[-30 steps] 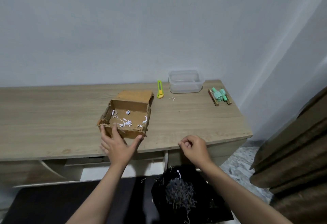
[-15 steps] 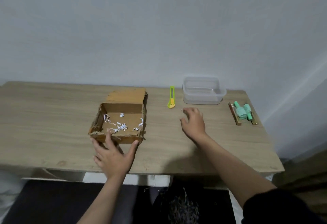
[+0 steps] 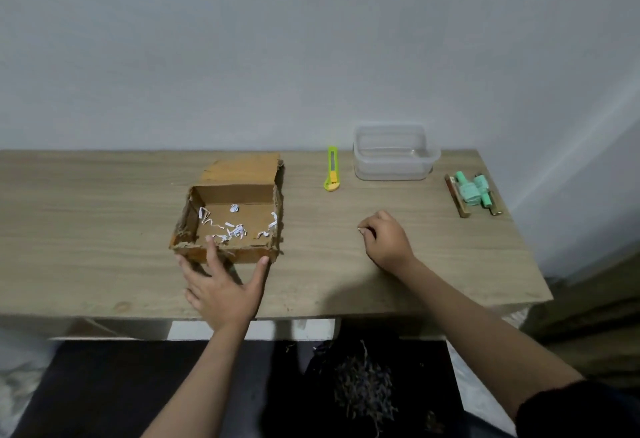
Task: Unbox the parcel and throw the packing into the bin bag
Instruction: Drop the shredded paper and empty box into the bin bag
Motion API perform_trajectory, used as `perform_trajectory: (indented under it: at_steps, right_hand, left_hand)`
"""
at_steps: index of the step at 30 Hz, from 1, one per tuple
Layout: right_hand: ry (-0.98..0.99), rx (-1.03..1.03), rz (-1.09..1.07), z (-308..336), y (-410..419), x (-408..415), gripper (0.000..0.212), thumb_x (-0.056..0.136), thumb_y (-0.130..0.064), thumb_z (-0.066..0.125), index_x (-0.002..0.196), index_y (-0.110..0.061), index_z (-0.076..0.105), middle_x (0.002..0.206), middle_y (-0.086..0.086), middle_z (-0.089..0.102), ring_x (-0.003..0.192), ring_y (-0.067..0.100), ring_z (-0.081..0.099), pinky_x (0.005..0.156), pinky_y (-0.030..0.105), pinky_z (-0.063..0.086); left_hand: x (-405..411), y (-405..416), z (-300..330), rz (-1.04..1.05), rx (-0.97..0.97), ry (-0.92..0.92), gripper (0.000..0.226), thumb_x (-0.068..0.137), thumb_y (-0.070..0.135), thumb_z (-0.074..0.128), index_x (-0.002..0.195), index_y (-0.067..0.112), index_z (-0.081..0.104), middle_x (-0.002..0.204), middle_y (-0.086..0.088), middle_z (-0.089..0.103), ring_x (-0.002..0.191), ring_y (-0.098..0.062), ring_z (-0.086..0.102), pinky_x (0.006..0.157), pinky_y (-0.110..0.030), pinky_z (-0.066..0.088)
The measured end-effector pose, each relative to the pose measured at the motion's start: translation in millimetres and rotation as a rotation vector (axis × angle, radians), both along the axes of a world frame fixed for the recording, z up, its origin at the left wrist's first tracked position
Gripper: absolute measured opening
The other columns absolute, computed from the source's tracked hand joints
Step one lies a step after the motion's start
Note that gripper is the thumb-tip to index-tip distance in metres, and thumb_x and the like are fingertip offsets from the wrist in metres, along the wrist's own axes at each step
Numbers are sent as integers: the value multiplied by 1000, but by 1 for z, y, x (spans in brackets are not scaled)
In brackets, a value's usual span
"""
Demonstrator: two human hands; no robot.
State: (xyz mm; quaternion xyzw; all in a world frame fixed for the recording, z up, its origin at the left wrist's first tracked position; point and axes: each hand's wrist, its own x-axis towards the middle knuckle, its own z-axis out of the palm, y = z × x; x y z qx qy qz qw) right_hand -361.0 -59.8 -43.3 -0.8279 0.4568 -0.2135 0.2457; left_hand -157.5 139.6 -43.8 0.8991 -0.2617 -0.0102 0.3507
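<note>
Head view: left hand [image 3: 221, 290] fingers [image 3: 211, 250] spread wide, tips and thumb pressed against the near wall of the cardboard box [image 3: 232, 216]. Right hand [image 3: 388, 240] curled, fingertips [image 3: 362, 230] pinched together on a tiny pale scrap too small to identify, resting on the desk [image 3: 86, 229] toward its right half. Box sits mid-desk, open, brown corrugated board, ragged torn rims, one flap laid flat toward the back edge. A few white crinkled paper shreds [image 3: 232, 228] lie on its floor. Desk top is pale wood-grain laminate. Near the back edge: yellow-green utility knife [image 3: 331, 169], clear plastic tub [image 3: 394, 153]. Black bin bag [image 3: 363, 392] below the front edge, holding a heap of shredded filler.
</note>
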Motion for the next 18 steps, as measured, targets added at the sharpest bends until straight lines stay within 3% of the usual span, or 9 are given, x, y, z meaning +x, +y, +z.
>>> perform_trajectory:
  at_steps: [4,8,13,16,18]
  right_hand:
    - [-23,33,-51,10,42,-25,15,85,-10,58,92,-7,71,93,14,65,91,28,60,85,32,47]
    - [-116,-10,-162,15,108,-48,12,81,-10,59,85,-8,70,83,12,65,78,21,59,69,18,37]
    - [-26,47,-266,-11,187,-66,7,80,-4,60,78,-6,67,77,12,62,74,26,59,65,19,34]
    - [79,128,-351,-36,218,-68,10,81,-1,59,81,-3,69,81,16,64,80,32,62,68,20,33]
    - [138,190,-421,-50,233,-67,16,83,-3,56,88,-2,71,89,18,68,86,34,63,76,29,43]
  left_hand:
    - [-3,2,1,-20,-28,19,98,66,72,56,146,37,13,153,-28,1,137,-47,18,109,-60,19]
    - [0,6,2,-65,-75,64,102,65,70,59,147,34,11,152,-29,1,140,-45,12,110,-58,17]
    - [10,16,9,-94,-240,244,111,66,53,75,148,19,9,153,-24,-4,140,-45,4,114,-57,14]
    - [28,27,6,-163,-224,199,114,63,59,73,147,15,10,152,-24,2,141,-44,5,115,-57,11]
    - [45,33,3,-193,-208,178,114,63,59,73,146,11,12,152,-25,4,141,-43,6,115,-54,8]
